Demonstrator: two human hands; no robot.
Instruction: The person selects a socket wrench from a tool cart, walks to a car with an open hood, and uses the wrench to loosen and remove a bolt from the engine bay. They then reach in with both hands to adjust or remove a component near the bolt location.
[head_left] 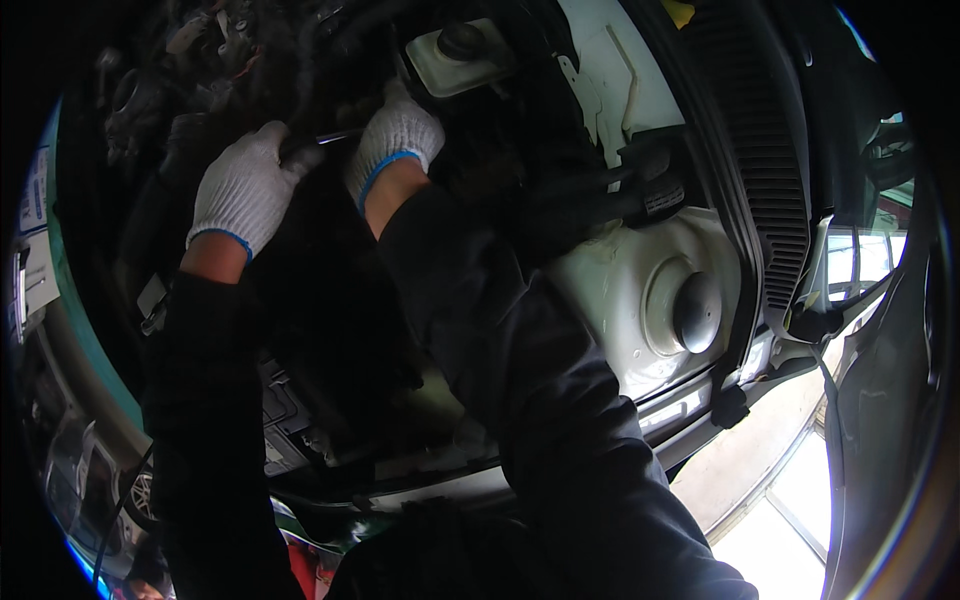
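Note:
Both of my hands wear white knitted gloves with blue cuffs and reach into a dark engine bay. My left hand (pixel 245 185) is closed around what looks like the dark handle of a tool (pixel 337 137). The tool's thin, shiny metal shaft points toward my right hand; its exact kind does not show. My right hand (pixel 400 137) reaches down beside a pale fluid reservoir (pixel 432 72) with a black cap (pixel 461 42). Its fingers are lost in shadow, so its grip cannot be made out. Dark engine parts lie around both hands.
To the right rises a white strut tower (pixel 610 290) with a domed cap (pixel 697 312). Beyond it runs a black slatted cowl panel (pixel 765 160). Hoses and metal engine parts (pixel 215 50) crowd the far left. The car body's edge (pixel 440 488) runs close to me.

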